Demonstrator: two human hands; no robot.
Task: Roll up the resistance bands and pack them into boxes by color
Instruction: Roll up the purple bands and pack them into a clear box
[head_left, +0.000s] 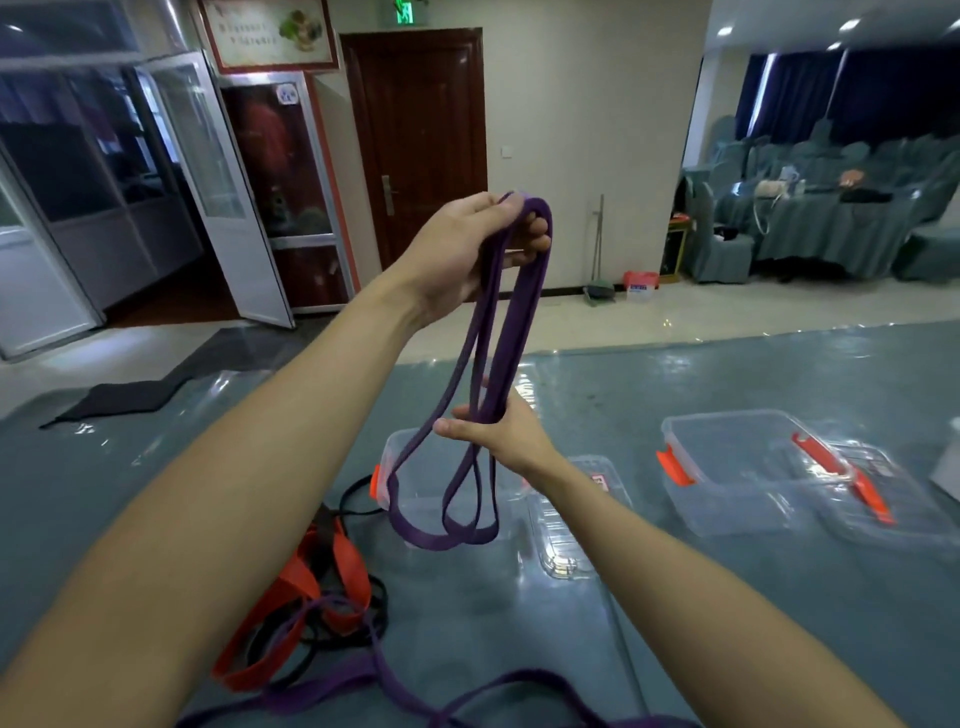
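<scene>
Your left hand (470, 249), raised, curls its fingers round the top folds of the long purple rubber resistance band (511, 332). Your right hand (501, 434) pinches the strands lower down, above the clear plastic box with orange latches (389, 457).

Risk: the slack loops below hang uneven and may slip free or snag a latch.

Right fingertips are hidden behind strands. The tangle of orange, black and purple bands (296, 579) runs off frame.

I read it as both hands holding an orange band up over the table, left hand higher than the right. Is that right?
Not quite. The band held in both hands is purple, not orange. The orange bands lie in the pile on the table. The head view shows this. The rest stands: the left hand holds it higher than the right hand.
</scene>
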